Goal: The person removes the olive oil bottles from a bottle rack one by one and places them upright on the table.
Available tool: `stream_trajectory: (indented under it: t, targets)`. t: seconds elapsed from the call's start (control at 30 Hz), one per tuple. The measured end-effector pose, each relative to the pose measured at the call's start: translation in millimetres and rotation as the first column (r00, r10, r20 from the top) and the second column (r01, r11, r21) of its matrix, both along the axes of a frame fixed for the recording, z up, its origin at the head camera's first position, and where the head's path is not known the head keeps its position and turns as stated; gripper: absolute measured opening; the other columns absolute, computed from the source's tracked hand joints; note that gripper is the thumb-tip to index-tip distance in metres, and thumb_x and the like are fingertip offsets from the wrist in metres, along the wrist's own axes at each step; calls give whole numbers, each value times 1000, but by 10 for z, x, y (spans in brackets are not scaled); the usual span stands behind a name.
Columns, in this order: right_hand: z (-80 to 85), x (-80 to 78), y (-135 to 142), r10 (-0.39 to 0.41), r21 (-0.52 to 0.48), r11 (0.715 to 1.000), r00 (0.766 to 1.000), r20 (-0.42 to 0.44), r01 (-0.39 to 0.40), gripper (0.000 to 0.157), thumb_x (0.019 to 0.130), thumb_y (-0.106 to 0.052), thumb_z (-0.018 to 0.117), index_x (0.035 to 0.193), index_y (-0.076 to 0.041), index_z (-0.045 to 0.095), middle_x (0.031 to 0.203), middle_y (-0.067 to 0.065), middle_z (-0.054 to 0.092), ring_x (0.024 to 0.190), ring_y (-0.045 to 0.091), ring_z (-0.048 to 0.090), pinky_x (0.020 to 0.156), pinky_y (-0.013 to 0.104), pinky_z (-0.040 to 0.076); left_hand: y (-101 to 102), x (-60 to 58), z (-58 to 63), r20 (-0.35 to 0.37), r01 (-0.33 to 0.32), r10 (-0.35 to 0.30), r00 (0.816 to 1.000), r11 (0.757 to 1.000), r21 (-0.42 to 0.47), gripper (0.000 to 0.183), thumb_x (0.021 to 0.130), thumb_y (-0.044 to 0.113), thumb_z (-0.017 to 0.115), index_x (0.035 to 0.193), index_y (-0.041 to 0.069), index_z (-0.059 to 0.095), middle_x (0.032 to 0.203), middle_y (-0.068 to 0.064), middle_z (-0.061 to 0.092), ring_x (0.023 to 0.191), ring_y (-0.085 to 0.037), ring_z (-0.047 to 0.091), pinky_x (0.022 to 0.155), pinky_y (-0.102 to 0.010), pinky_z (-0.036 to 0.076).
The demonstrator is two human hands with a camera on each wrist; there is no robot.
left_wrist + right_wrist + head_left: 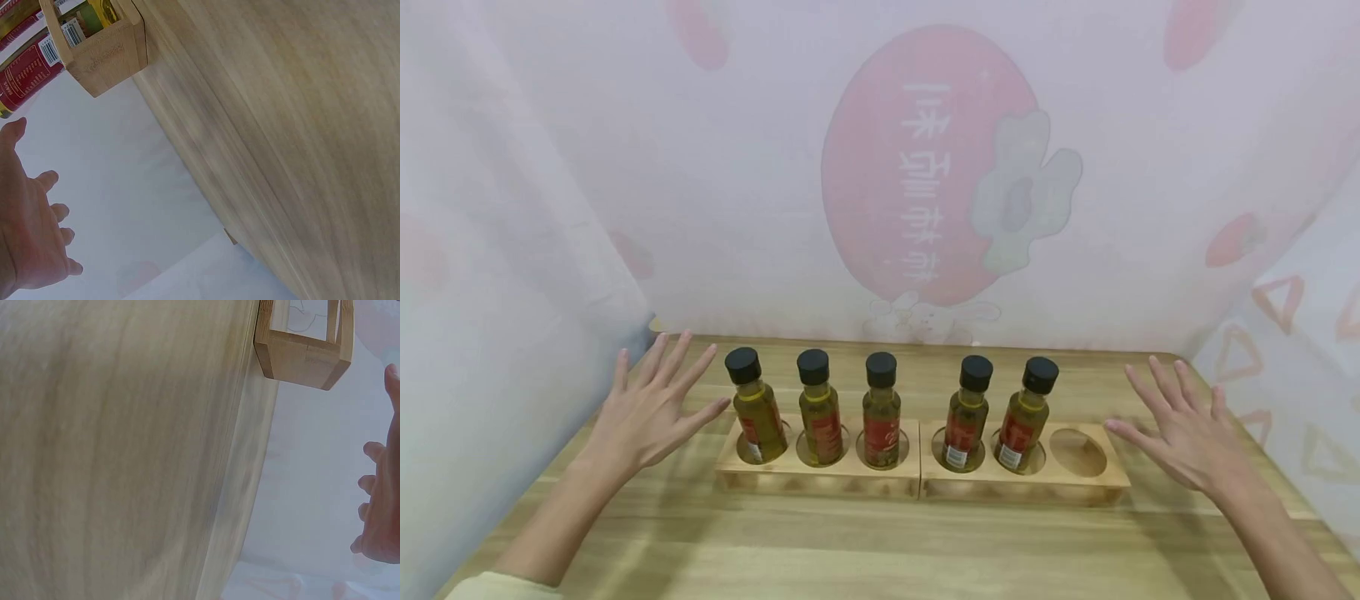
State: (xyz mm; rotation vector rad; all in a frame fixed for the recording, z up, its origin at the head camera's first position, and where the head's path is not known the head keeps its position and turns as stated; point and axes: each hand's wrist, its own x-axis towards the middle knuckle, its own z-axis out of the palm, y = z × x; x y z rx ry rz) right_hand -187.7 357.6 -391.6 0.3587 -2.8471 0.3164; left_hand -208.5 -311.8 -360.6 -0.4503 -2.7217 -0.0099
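Two wooden racks stand end to end on the table, the left rack [820, 481] with a bottle in each of its three holes. The right rack [1022, 490] carries two bottles, and its rightmost hole [1078, 452] is bare. Each bottle has a black cap, a red label and yellowish-green contents, like the leftmost bottle [758, 421]. My left hand [651, 408], fingers spread, hovers left of the left rack, its thumb near the leftmost bottle. To the right of the right rack, my right hand [1187, 437] hangs with fingers spread, holding nothing.
The wooden table [820, 550] stretches in front of the racks. Behind it hangs a pale cloth [760, 208] printed with strawberries and a flower, and further cloth walls [482, 333] close in both sides.
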Motion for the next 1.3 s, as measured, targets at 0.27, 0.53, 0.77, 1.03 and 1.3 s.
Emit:
stream_trajectory:
  t: [0.27, 0.53, 0.77, 1.03, 1.3]
  targets:
    - [-6, -8, 9, 2, -6, 1000, 1000, -8, -2, 86, 104, -54, 53, 168, -15, 10, 171, 23, -2, 156, 41, -18, 113, 77, -20, -6, 12, 15, 10, -2, 2, 1000, 1000, 3, 83, 102, 66, 47, 167, 21, 22, 171, -21, 15, 156, -47, 12, 120, -76, -3]
    - [-20, 11, -3, 26, -14, 1000, 999, -20, -26, 86, 104, -52, 55, 168, -15, 12, 171, 24, 1, 156, 42, -16, 114, 78, -16, -26, 51, -33, 18, -10, 10, 1000, 1000, 2, 84, 101, 66, 48, 167, 21, 23, 171, -21, 16, 156, -48, 13, 120, -77, -1]
    - [16, -7, -18, 110, -114, 987, 994, -14, -111, 79, 101, -43, 63, 164, -11, 29, 168, 28, 17, 155, 52, 2, 113, 84, -1, -19, 21, -27, 6, 8, -8, 1000, 1000, 12, 83, 101, 66, 49, 166, 18, 27, 171, -21, 16, 157, -45, 10, 119, -78, 4]
    - [62, 50, -65, 270, -329, 921, 950, 156, -207, 72, 93, -30, 77, 155, -9, 48, 165, 28, 28, 148, 61, 21, 96, 91, 21, -9, 12, -9, 36, 33, -35, 999, 998, 47, 82, 103, 62, 49, 167, 18, 23, 171, -22, 13, 157, -46, 8, 121, -74, -1]
    - [-10, 41, -89, 381, -317, 892, 913, 147, -321, 71, 84, -24, 87, 143, 4, 58, 145, 25, 58, 131, 55, 51, 100, 75, 44, 69, 19, 51, 51, 99, -109, 993, 981, 168, 78, 102, 52, 58, 163, 12, 32, 169, -24, 21, 156, -47, 15, 122, -73, 5]
